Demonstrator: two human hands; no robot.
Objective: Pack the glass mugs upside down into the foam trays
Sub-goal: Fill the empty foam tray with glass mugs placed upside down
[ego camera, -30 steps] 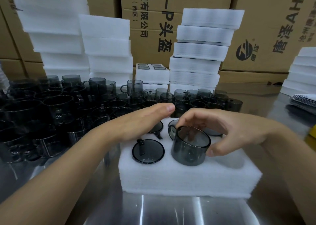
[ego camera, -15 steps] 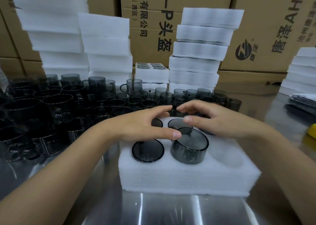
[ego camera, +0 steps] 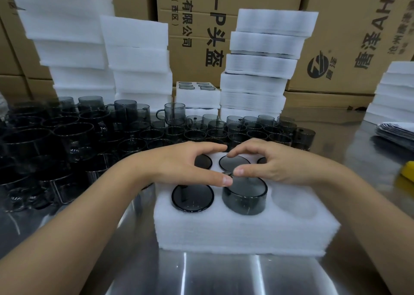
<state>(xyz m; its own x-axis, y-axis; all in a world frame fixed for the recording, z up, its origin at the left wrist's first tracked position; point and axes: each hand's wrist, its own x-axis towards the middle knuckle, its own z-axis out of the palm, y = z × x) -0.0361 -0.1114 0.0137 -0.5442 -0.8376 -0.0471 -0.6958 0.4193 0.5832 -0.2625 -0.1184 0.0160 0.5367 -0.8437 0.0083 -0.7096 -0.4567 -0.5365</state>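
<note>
A white foam tray [ego camera: 242, 232] lies on the steel table in front of me. Several smoky glass mugs sit upside down in its holes. One mug [ego camera: 244, 196] in the front middle hole sticks up about half its height; the mug [ego camera: 192, 197] to its left sits flush. The front right hole [ego camera: 293, 201] holds nothing. My left hand [ego camera: 186, 166] and my right hand [ego camera: 266, 162] hover over the tray's back row, both thumbs pressing on the raised mug's base, fingers arched and gripping nothing.
Many loose grey glass mugs [ego camera: 94, 135] crowd the table to the left and behind the tray. Stacks of foam trays [ego camera: 262, 64] and cardboard boxes [ego camera: 349, 34] stand at the back. A pile of papers [ego camera: 396, 131] and a yellow object [ego camera: 407, 171] lie at the right.
My right hand let go of the mug's side and moved over the tray. The mug sank deeper into its hole. Both thumbs came down onto its base.
</note>
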